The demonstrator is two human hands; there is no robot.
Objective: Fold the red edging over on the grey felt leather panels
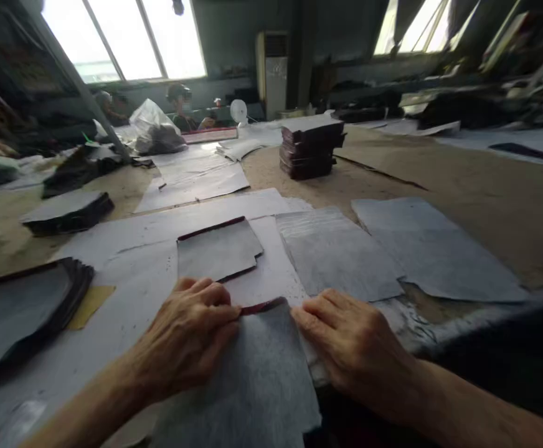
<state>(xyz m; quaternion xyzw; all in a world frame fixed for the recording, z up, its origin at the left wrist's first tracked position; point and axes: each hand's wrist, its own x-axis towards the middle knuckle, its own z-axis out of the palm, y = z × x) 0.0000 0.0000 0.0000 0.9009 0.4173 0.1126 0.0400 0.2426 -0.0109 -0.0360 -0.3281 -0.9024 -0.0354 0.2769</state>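
Note:
A flat grey-backed piece of material [271,367] with a dark red folded strip along its far edge lies in front of me, its near end running over the table edge. My left hand [201,336] is closed on the left end of that folded edge, thumb and fingers pressed together. At the far right corner, my right hand [346,339] is closed with its fingertips against the piece; their undersides are hidden. Just beyond my left hand lies a smaller notched grey piece [220,252], also with a dark red edge.
Two grey sheets [341,252] [434,249] lie to the right. A stack of curved dark-edged pieces [19,311] is at left, by a yellow scrap [91,305]. Further off stand a dark red stack [311,149], a smaller stack [68,211] and a fan [238,112]. A person [185,112] sits behind.

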